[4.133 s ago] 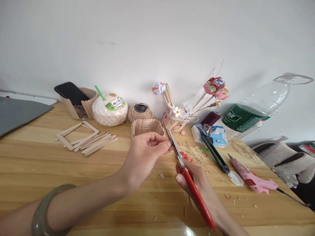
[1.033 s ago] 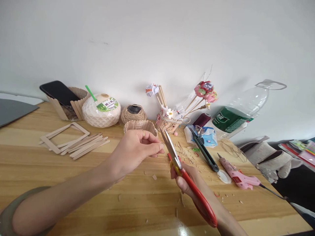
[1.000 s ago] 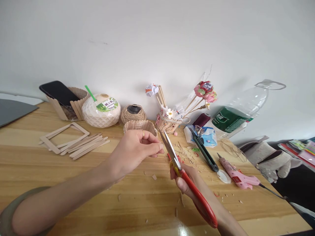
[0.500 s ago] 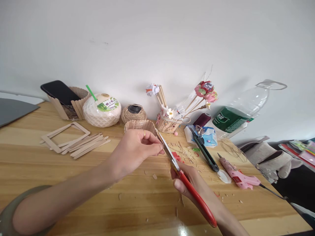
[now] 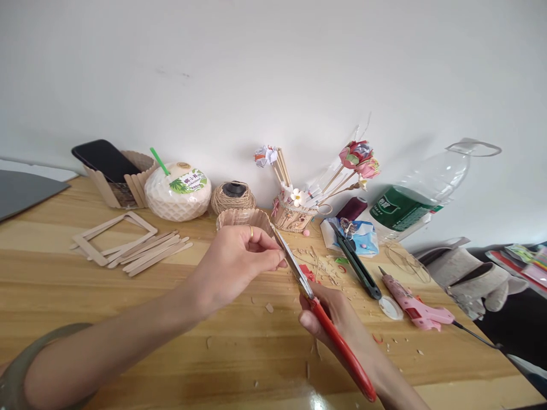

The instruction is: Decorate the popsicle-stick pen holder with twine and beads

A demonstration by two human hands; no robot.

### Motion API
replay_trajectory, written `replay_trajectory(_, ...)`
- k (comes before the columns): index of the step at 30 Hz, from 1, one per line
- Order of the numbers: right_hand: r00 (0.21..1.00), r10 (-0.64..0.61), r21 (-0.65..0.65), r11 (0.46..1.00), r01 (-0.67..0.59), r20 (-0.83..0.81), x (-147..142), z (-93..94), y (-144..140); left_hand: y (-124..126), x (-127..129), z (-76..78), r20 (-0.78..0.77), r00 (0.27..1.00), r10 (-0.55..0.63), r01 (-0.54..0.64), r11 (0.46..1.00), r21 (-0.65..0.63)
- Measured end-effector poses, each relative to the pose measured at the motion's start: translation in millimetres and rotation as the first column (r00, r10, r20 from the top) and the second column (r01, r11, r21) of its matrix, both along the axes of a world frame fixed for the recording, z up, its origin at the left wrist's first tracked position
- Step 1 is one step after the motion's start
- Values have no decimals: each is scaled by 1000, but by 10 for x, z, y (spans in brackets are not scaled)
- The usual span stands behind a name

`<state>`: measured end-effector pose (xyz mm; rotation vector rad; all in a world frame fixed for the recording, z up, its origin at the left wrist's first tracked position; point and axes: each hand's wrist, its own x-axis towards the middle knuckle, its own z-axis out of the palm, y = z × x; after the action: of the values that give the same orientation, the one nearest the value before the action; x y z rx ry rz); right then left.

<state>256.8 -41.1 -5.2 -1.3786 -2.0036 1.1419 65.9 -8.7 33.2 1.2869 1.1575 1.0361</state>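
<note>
My right hand (image 5: 327,319) grips a pair of scissors (image 5: 342,344) by its red handles. The metal blades point up and to the left and lie nearly together. Thumb and fingers pinched, my left hand (image 5: 239,259) is held right beside the blades. Whatever is between its fingertips is too small or hidden to make out. Behind the left hand stands a basket-like holder of craft sticks (image 5: 243,217), partly covered by that hand. Red scraps (image 5: 306,272) and small wood shavings lie on the wooden table (image 5: 179,353) beyond the scissors.
At left are a craft-stick frame (image 5: 92,250), loose craft sticks (image 5: 156,256) and a stick holder with a phone (image 5: 105,159). A wrapped coconut (image 5: 177,196), twine (image 5: 233,199) and a flower pot (image 5: 293,216) line the wall. Rightward lie a utility knife (image 5: 359,267), glue gun (image 5: 414,302) and plastic bottle (image 5: 410,199).
The scissors' red handles have shifted slightly, and the blades look a little closer together. The left hand keeps its pinch in nearly the same place. The view has moved very slightly.
</note>
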Motion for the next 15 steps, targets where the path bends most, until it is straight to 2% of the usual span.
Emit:
replay_trajectory(9,998,-11,57,998,8,63,-29,7,-4,-8,8,-66,104,995,-11,13,1000,-17)
replay_trajectory(15,999,-24,69,997,21,46,-59,14,-6,-14,27,-71,157,988,-5,8,1000,-19)
